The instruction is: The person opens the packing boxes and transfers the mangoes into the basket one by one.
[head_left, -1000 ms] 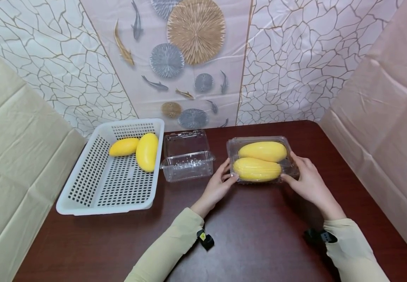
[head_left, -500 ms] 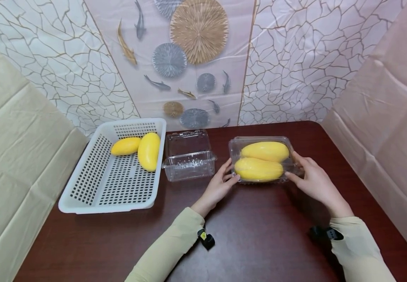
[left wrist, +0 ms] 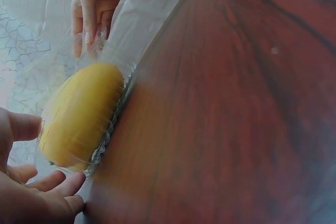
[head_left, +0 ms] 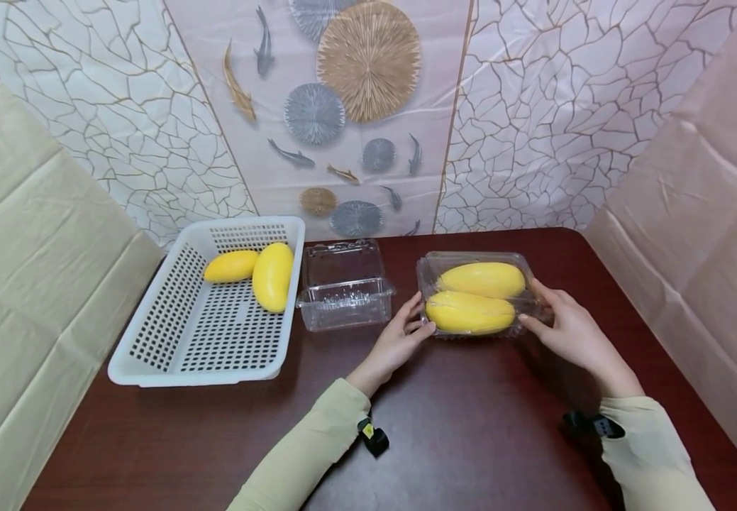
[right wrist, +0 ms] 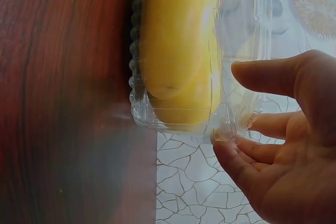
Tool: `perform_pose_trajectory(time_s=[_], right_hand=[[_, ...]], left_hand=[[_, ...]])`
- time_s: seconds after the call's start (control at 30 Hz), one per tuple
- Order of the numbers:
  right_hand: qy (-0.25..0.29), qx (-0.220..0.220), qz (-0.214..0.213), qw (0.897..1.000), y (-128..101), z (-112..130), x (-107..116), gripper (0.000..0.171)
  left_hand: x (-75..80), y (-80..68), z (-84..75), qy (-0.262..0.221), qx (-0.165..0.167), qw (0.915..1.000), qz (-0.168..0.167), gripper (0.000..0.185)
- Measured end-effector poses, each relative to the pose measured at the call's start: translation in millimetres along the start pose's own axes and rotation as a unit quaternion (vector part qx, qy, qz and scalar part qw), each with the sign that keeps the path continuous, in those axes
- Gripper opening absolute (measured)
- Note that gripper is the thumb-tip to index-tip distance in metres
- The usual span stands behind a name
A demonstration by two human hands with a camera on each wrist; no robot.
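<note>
A clear plastic clamshell box (head_left: 428,270) with two yellow mangoes (head_left: 470,312) side by side in it sits on the table, clear plastic over the fruit. My left hand (head_left: 396,341) holds its left side, thumb at the near left corner and fingers along the wall. At the other end, my right hand (head_left: 569,330) grips the right edge, its thumb above and fingers lower down. In the right wrist view, the fingertips (right wrist: 224,139) touch the box's corner. One mango (left wrist: 84,114) shows large through the plastic in the left wrist view.
Left of the box stands a second clamshell (head_left: 345,312), its lid raised and nothing inside. A white perforated basket (head_left: 122,372) with two more mangoes (head_left: 272,277) is at the far left. Patterned cloth (head_left: 534,142) walls the dark wooden table (head_left: 457,426) at the back.
The head view has shifted slightly. My right thumb has slid a little outward to the right along the box's edge; my left hand keeps its place at the left corner.
</note>
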State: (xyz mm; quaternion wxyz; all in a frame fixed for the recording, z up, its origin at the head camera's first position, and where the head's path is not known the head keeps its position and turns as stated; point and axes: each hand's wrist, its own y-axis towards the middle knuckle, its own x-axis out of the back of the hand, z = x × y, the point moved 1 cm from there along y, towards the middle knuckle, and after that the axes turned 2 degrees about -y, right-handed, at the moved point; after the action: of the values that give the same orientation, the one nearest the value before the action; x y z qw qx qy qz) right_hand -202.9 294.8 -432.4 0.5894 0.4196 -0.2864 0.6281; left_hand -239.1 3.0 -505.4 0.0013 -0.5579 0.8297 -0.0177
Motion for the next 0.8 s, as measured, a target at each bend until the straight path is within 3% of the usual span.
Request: perform_pose_trajectory(time_s=[0.4,0.63,0.8], right_hand=[[-0.002,0.034,-0.016,0.999,0.1,-2.6,2.7,0.071],[0.009,0.029,-0.015,0.999,-0.3,-5.7,3.2,0.069],[0.0,0.042,-0.039,0.998,-3.3,-7.6,2.3,0.063]], left_hand=[[-0.5,-1.7,-0.7,-0.001,-0.002,1.0,-0.001,0.07],[-1.5,-1.2,-0.6,-0.004,-0.004,1.0,0.0,0.069],[-1.6,-1.4,0.9,-0.004,-0.008,1.0,-0.001,0.069]])
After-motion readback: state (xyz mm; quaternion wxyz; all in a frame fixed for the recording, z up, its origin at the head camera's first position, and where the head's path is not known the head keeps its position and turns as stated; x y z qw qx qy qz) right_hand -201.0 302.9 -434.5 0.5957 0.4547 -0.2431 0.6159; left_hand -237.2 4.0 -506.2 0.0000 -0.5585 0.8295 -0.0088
